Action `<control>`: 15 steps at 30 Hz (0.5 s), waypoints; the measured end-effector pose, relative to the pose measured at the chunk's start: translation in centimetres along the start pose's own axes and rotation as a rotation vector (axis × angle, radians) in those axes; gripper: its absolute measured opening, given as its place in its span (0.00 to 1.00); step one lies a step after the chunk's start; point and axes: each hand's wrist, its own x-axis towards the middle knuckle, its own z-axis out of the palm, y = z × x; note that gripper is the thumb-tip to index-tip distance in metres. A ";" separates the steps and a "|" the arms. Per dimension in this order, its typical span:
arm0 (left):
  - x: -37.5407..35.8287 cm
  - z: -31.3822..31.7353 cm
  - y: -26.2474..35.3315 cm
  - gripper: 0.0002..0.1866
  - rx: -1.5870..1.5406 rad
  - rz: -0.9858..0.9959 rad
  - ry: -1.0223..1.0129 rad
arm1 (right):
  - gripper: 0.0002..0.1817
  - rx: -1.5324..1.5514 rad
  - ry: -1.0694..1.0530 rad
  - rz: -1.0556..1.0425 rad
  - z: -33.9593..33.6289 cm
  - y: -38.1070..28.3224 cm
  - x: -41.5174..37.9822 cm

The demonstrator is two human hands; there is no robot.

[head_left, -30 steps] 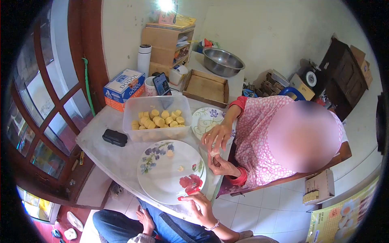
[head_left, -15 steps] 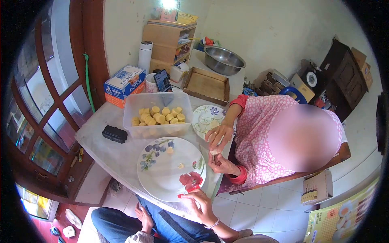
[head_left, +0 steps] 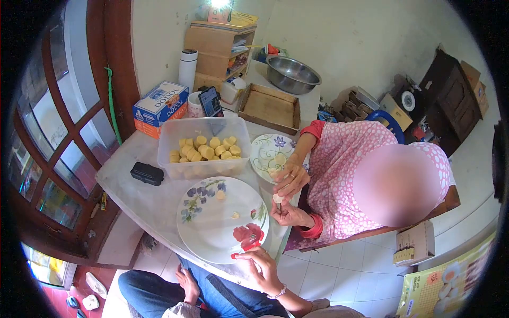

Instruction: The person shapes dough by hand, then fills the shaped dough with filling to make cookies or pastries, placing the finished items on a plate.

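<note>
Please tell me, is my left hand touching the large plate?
Apart. The head view shows the left hand over the jeans, with the table's edge between it and the large plate.

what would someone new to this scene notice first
Probably the big flowered plate, at the near edge of the table, with the camera wearer's right hand by its red flower. Just beyond it stands a clear tub of yellow pieces. To the right, another person, dressed in dotted pink, holds a small pale piece.
</note>
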 end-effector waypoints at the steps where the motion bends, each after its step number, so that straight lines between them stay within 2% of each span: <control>1: 0.0 0.0 -0.1 0.33 -0.004 0.003 -0.002 | 0.12 -0.008 -0.001 0.000 0.0 -0.1 0.0; 15: 0.6 0.5 -0.2 0.32 -0.061 0.001 0.064 | 0.10 0.022 0.047 0.021 0.4 -0.2 -0.2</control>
